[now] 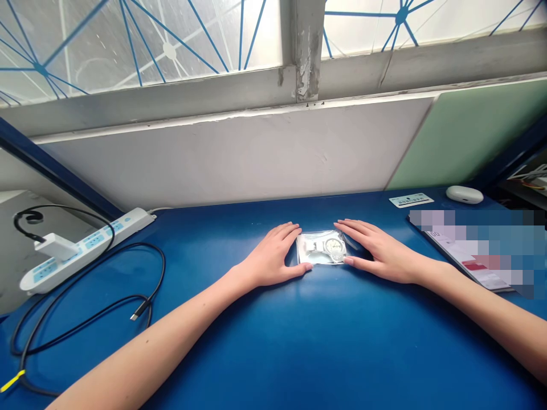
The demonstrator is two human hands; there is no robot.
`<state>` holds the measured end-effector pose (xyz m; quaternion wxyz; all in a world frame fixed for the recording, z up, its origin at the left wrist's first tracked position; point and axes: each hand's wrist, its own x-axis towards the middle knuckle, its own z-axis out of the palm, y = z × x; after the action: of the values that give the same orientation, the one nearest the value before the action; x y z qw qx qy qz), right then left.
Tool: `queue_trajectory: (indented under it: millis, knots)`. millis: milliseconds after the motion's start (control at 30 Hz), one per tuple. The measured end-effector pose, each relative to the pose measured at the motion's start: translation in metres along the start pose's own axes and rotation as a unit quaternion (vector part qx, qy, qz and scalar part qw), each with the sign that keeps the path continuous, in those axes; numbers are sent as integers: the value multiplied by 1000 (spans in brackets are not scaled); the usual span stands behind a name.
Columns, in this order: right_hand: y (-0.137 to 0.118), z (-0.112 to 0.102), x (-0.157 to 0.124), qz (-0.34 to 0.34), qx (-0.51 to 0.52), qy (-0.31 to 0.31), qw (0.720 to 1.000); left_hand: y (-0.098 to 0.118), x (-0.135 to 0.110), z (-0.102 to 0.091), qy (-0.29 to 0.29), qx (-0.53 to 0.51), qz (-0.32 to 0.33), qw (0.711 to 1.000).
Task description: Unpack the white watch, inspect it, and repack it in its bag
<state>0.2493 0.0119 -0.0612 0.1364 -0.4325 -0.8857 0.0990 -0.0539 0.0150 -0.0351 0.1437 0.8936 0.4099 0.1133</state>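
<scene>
A small clear plastic bag (316,249) with a white watch (334,247) inside lies flat on the blue table (299,341). My left hand (273,256) rests flat at the bag's left edge, fingers stretched out, thumb touching the bag's near corner. On the other side lies my right hand (378,250), also flat with fingers extended, its fingertips over the bag's right edge beside the watch. Neither hand grips anything.
A white power strip (85,247) with a white plug (55,246) lies at the left, its black cable (85,319) looping across the table. At the right are papers (465,256), a small label card (411,200) and a white oval case (464,194). A wall and window stand behind.
</scene>
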Motion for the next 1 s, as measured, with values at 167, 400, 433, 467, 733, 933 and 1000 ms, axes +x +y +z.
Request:
queue_trajectory:
  millis: [167, 400, 433, 467, 733, 933, 1000]
  knots:
    - [1, -3, 0, 8, 14, -15, 1000, -2, -1, 2, 14, 12, -8, 1000]
    - [5, -5, -1, 13, 22, -28, 999, -2, -1, 3, 20, 12, -13, 1000]
    - [5, -5, -1, 13, 21, -29, 999, -2, -1, 3, 21, 11, -13, 1000]
    - [5, -4, -1, 13, 21, -30, 999, -2, -1, 3, 22, 11, -13, 1000]
    - [2, -5, -1, 13, 14, -33, 999, -2, -1, 3, 17, 15, -16, 1000]
    - [2, -6, -1, 9, 11, -33, 999, -3, -1, 3, 21, 11, -9, 1000]
    - [3, -7, -1, 7, 11, -34, 999, -2, -1, 3, 22, 8, -9, 1000]
